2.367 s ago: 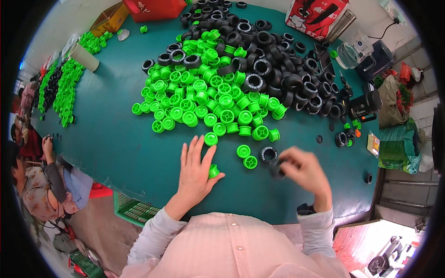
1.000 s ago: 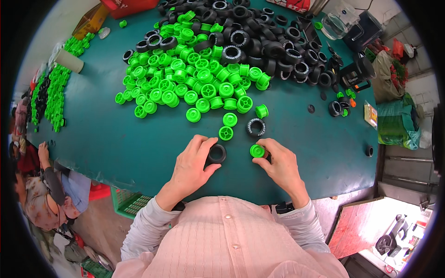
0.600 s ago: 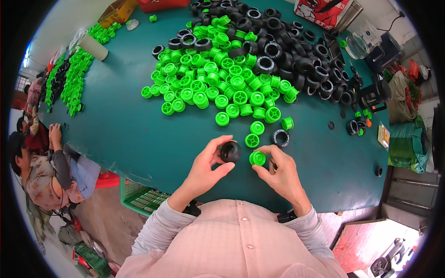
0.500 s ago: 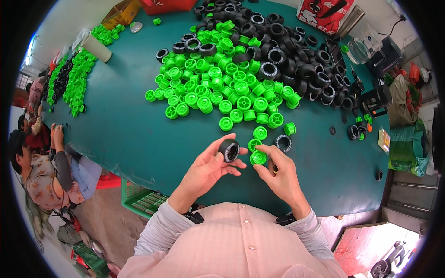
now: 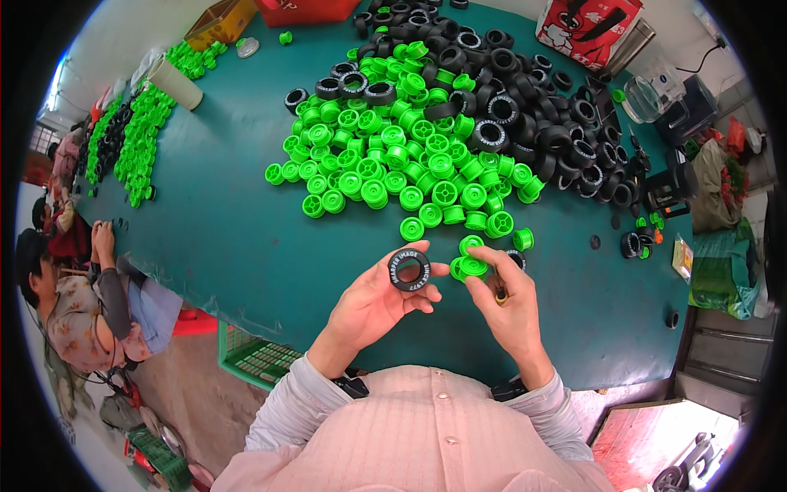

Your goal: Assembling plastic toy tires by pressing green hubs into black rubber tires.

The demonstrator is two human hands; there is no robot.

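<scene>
Green plastic crowds the bench (image 5: 238,254): a broad heap of bright wheels (image 5: 402,160) fills its middle, running into a mound of black tyres (image 5: 533,123) at the far right. In the near part of the scene, the person's left grip (image 5: 369,302) is closed on a single tyre (image 5: 409,286), its ring turned open-face up, the lower fingers spread toward the right. Just right of it, the right grip (image 5: 512,312) pinches a green wheel (image 5: 473,266) between thumb and forefinger; something small and yellowish (image 5: 501,293) shows under the curled fingers, too little to identify. The two held pieces are near each other but apart.

Immediately beyond the pinched wheel sits a loose wheel (image 5: 470,244), and a second tyre (image 5: 517,258) is partly covered by the right fingers. These crowd the space between the grips and the heap. At the far left stand a pale cup (image 5: 176,84) and another green row (image 5: 137,160); at the right, a dark jug (image 5: 674,182) and a lone tyre (image 5: 672,319) near the edge. Below the near left edge is a green basket (image 5: 252,357), with co-workers seated farther left.
</scene>
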